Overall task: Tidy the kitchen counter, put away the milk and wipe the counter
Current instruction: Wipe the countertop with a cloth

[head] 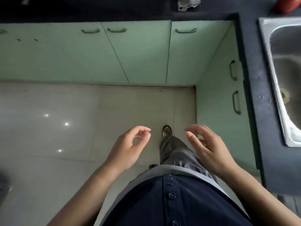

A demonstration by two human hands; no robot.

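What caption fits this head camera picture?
Empty left hand and right hand hover above the floor, near green cabinets and sink.

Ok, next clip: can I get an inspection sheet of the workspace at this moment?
Surface: dark counter, a few specks beside the sink.
Job's things: grey cloth on the counter's far edge; milk not seen.
Clutter: red thing at the far right corner, cut off.
Grips: left hand and right hand loosely curled, empty, over the floor.
Cables: nothing seen.
Surroundings: green cupboards, shut; pale tiled floor.
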